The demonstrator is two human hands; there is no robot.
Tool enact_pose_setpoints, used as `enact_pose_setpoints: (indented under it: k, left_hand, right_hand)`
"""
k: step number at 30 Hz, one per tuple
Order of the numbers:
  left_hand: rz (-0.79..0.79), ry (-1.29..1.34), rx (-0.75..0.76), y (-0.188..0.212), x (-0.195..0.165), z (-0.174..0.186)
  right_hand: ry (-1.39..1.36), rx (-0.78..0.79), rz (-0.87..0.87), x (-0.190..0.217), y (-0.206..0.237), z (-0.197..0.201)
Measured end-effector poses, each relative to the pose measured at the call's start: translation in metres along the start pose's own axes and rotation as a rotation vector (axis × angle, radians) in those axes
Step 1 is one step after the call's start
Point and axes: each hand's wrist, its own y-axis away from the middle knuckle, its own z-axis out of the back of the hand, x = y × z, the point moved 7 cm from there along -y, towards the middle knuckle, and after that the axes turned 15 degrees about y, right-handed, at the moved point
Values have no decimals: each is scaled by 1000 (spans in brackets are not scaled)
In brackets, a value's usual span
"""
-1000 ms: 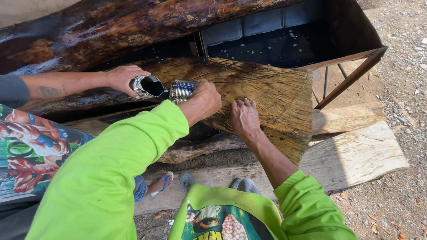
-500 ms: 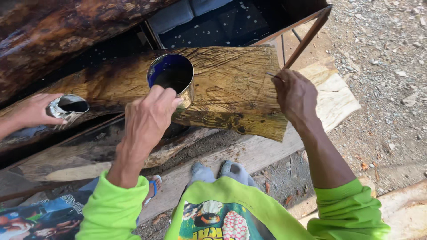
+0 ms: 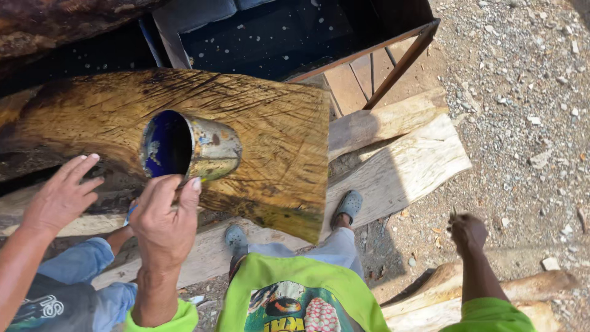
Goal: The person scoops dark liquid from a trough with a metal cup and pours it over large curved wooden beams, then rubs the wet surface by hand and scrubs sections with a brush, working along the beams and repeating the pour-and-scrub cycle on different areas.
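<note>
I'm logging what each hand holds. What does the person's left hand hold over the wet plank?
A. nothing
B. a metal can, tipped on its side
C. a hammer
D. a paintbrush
B: the left hand grips a metal can by its rim, tipped sideways over the plank.

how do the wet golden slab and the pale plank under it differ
The golden slab looks glossy, dark yellow-brown and raised; the pale plank is dry, grey-white and low by the gravel. The left hand holds a tin can over the slab only. Both are rough-sawn wood.
</note>
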Motion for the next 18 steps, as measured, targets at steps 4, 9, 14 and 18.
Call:
enact_pose_setpoints:
  k: [4, 9, 14, 18]
  left_hand:
    - [255, -57, -200, 1, -26, -55]
    - [303, -33, -238, -23, -84, -123]
    - [331, -129, -229, -29, -122, -156]
    - [290, -117, -155, -40, -134, -188]
  right_hand:
    - [-137, 170, -214, -93, -55, 4]
    - [-325, 335, -502, -145, -70, 28]
    - [-362, 340, -297, -104, -130, 51]
    - [-359, 247, -73, -59, -181, 73]
